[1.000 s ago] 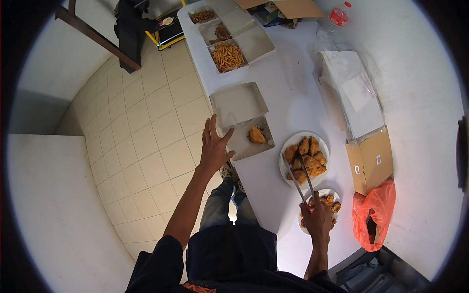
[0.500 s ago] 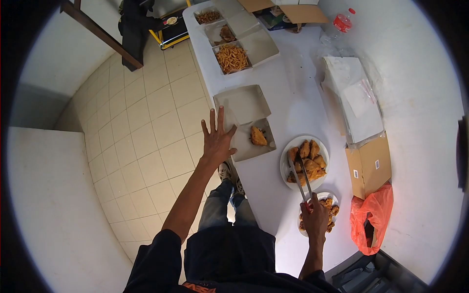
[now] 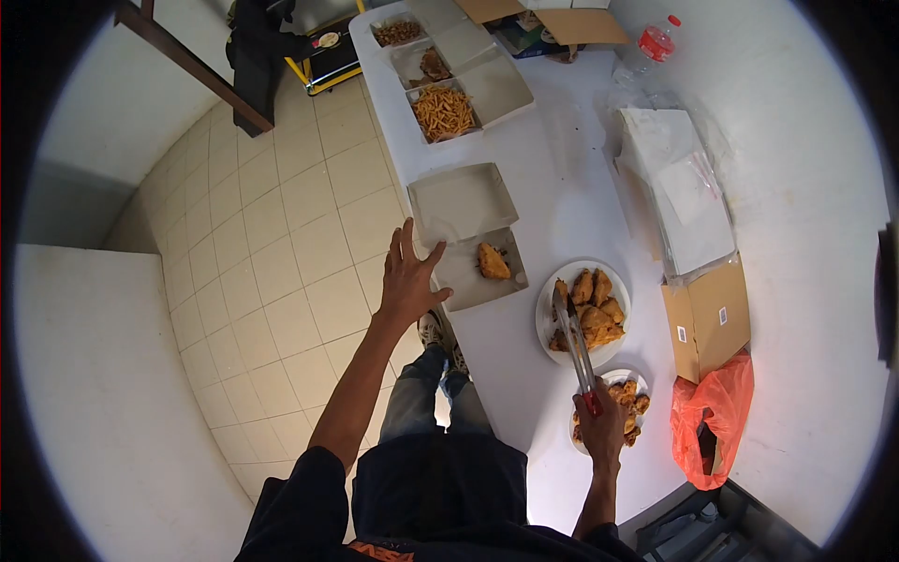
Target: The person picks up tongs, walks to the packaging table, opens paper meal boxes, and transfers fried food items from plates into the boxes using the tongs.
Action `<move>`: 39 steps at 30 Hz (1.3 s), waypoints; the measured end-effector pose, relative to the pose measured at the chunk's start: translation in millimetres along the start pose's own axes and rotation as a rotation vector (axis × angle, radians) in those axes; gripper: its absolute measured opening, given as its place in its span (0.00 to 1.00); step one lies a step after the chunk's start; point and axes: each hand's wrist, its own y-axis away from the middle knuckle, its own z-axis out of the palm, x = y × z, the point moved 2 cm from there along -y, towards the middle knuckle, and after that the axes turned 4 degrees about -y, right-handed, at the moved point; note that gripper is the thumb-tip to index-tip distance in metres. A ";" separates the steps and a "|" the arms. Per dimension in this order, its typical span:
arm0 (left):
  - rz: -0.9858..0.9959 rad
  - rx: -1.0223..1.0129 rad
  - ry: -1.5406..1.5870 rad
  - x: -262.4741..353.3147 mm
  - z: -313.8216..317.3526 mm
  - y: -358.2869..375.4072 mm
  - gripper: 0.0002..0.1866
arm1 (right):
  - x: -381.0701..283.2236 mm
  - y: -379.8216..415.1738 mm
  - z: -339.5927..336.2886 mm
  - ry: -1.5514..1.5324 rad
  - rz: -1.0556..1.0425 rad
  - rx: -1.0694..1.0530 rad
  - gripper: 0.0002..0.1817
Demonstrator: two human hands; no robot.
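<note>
My right hand is closed round the red handle of metal tongs. Their tips are at the left side of a white plate piled with fried chicken pieces, the arms now close together. My left hand, fingers spread, hovers by the near left edge of an open paper box. One piece of fried chicken lies in that box, whose lid is folded back. Under my right hand, a second plate of smaller fried pieces is partly hidden.
Farther along the white table stand boxes with fries, a chicken piece and small brown food. Along the wall are a plastic bottle, wrapped white sheets, a cardboard box and a red plastic bag.
The tongs' arms have closed together at the left side of the chicken plate. My left hand has drawn back slightly, its fingers more bent.
</note>
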 end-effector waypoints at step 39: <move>-0.004 -0.062 0.177 -1.3 3.0 -6.9 0.45 | -53.0 -15.7 -25.1 0.063 -0.023 -0.013 0.30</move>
